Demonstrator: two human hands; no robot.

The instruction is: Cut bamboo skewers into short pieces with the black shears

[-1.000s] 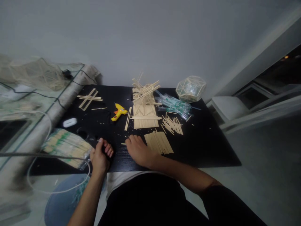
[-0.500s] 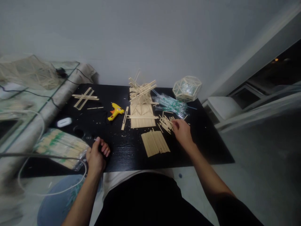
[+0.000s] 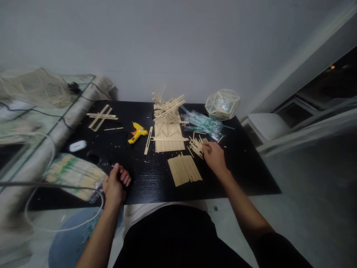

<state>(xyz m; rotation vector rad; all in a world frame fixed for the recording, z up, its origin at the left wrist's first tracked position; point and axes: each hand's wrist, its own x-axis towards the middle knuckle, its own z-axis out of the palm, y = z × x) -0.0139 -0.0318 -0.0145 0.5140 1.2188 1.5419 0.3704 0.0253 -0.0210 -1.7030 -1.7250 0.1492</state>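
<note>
At the right of the table, my right hand (image 3: pixel 214 156) reaches into a loose pile of short wooden sticks (image 3: pixel 196 146). Its thumb and fingers pinch together on a stick there, with the fingertips partly hidden. My left hand (image 3: pixel 115 185) rests at the front left edge, fingers curled in and thumb on top; whatever lies inside the curl is too small or hidden to make out. Between the hands lies a flat row of wooden sticks (image 3: pixel 184 170). Behind it stands a lattice of glued sticks (image 3: pixel 169 117) on a slatted stick panel (image 3: pixel 169 146).
A yellow glue gun (image 3: pixel 137 133) lies left of the panel. Crossed stick strips (image 3: pixel 102 117), a white case (image 3: pixel 77 145) and a bagged stick bundle (image 3: pixel 75 175) are at left. Plastic wrappers (image 3: pixel 205 123) and a stick polyhedron (image 3: pixel 222 105) stand back right. A blue bin (image 3: pixel 65 238) is below.
My right hand has moved from the table's middle, beside the flat row, rightward to the loose short sticks, and stays there. My left hand keeps its curled pose.
</note>
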